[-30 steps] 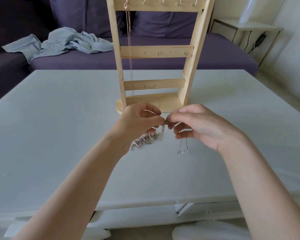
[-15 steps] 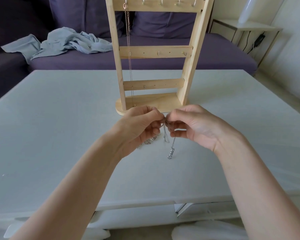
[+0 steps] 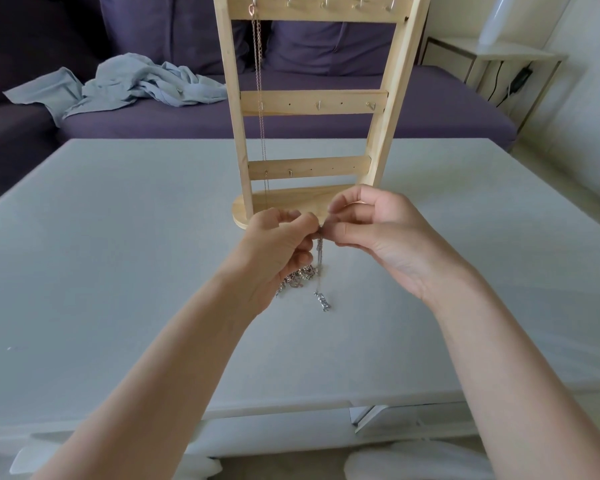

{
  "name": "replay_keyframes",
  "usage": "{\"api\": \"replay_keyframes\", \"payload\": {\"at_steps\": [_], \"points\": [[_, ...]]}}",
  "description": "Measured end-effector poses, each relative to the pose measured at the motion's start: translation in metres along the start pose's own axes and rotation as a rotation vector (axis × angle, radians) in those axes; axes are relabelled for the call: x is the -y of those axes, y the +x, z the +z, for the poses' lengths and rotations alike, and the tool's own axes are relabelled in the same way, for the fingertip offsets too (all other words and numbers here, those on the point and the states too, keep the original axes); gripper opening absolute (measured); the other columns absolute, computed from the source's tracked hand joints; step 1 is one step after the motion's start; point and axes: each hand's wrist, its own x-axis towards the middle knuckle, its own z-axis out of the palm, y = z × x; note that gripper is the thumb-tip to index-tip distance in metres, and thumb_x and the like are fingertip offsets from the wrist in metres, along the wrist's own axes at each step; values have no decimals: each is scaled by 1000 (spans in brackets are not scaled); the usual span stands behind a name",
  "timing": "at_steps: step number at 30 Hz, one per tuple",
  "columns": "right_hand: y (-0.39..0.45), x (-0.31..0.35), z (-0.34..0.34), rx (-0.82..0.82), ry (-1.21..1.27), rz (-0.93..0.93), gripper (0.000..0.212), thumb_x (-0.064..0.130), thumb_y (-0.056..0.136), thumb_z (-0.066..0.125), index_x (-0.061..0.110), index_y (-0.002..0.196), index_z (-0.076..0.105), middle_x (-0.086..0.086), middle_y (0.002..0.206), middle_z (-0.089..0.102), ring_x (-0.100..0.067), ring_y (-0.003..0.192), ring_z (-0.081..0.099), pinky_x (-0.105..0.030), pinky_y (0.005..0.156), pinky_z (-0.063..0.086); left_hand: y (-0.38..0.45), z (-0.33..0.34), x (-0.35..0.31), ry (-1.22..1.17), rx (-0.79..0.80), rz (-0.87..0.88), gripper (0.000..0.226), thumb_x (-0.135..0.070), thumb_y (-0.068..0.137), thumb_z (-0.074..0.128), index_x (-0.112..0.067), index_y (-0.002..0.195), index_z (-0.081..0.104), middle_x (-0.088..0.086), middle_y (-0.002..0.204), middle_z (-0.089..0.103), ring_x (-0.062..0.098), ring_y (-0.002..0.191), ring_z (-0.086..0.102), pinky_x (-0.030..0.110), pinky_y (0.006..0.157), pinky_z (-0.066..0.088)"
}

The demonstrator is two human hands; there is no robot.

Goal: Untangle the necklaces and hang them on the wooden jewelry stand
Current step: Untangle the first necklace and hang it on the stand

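**Necklaces pinched between two hands, in front of the stand**

The tangled silver chain necklaces (image 3: 317, 258) hang from a pinch point where both hands meet, just in front of the round base of the tall pale wooden jewelry stand (image 3: 312, 105). The left hand (image 3: 278, 247) grips the chains with curled fingers, a bunched clump of links spilling below its palm. The right hand (image 3: 371, 230) pinches the same strand between thumb and fingertip. A small silver pendant (image 3: 323, 301) dangles lowest, near the wide grey table (image 3: 118, 254); whether it touches I cannot tell. The tabletop lies broad and bare to both sides of the hands, its near edge under the forearms. A thin rose-gold chain (image 3: 258, 98) already hangs from the top left hook. The stand's top is cut off, and the knot itself is hidden between the fingers.
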Motion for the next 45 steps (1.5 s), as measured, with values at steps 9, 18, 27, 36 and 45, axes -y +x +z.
{"api": "replay_keyframes", "payload": {"at_steps": [9,18,27,36,45], "points": [[0,1,3,8,-141,2,25,-6,76,62,15,80,48,1,67,57,-11,62,48,-23,69,40,-2,2,-1,140,48,7,9,-5,89,55,-9,89,47,-1,63,50,7,50,44,17,52,46],[-2,3,-2,51,63,108,28,-12,81,53,14,82,44,-9,71,54,-14,62,48,-21,60,41,-4,-5,-8,413,184,70,14,-8,89,58,-16,88,47,-1,68,56,6,49,53,31,70,50],[-1,0,1,17,-280,135,31,2,72,66,19,83,43,0,72,56,-15,66,47,-31,72,39,-4,0,2,1091,54,617,20,-4,75,64,-6,96,64,-11,66,50,7,58,45,14,57,36],[-1,9,2,-64,-362,-37,34,4,75,66,22,80,37,3,72,61,-12,63,47,-28,65,39,0,0,6,1037,-3,694,6,-4,76,62,-8,72,65,-14,57,46,8,51,45,15,53,35],[-4,11,-12,25,-171,4,31,-8,78,59,16,82,39,1,65,60,-15,65,47,-21,62,41,-6,-6,-7,676,162,403,8,-18,81,71,-21,74,71,-16,58,62,2,52,51,16,56,43]]}}
